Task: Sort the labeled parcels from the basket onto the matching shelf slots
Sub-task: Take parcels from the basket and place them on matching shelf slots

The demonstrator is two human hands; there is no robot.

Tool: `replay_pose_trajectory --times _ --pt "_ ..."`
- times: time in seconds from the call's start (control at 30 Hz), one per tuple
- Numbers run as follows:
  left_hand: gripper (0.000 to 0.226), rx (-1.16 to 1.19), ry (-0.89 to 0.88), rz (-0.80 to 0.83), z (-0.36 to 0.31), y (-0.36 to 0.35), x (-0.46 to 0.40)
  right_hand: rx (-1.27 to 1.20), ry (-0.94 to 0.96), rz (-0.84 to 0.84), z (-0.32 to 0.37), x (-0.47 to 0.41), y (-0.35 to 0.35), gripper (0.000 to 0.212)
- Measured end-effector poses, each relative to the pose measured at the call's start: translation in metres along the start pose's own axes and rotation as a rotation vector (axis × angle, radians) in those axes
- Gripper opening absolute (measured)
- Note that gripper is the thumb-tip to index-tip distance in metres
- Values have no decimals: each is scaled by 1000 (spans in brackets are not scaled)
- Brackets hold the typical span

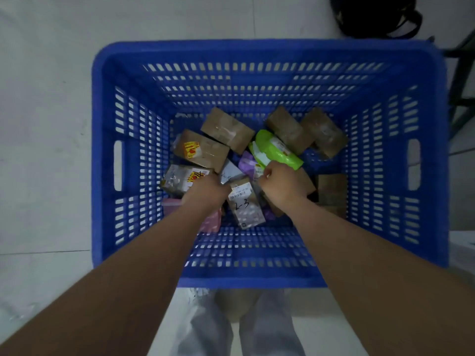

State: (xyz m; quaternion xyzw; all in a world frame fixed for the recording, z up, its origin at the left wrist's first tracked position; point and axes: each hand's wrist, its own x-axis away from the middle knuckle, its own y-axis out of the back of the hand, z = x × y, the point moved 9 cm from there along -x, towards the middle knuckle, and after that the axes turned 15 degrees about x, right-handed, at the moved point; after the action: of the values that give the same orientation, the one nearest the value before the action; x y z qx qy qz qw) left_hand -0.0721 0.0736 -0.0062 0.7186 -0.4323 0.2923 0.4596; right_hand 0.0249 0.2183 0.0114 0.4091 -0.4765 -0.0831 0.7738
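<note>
Right hand (280,185), frame centre: fingers curled into a fist at the lower edge of the green pouch (276,150); whether they pinch the pouch or a parcel beneath cannot be told. Left hand (205,191), just left of it: fingers hidden among the parcels beside the box marked "2-3" (245,205), so its grip cannot be told. Around them, on the floor of the blue basket (421,227): brown cartons (227,131) toward the upper centre, a purple pouch (248,164) between the hands, a pink packet (212,223) under the left wrist.
</note>
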Motion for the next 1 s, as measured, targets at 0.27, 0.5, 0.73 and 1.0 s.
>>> replay_pose_trajectory --times 0.27,0.5,0.73,1.0 --pt "19 125 108 37 62 -65 -54 62 18 92 -7 -45 -99 22" --pt "54 572 244 36 92 -110 -89 -115 -72 186 -21 -72 -144 27" --pt "44 937 348 22 94 -112 -80 -433 -101 368 -18 -56 -152 37" --pt "18 1063 169 -11 2 -15 5 -704 -115 271 10 2 -26 29"
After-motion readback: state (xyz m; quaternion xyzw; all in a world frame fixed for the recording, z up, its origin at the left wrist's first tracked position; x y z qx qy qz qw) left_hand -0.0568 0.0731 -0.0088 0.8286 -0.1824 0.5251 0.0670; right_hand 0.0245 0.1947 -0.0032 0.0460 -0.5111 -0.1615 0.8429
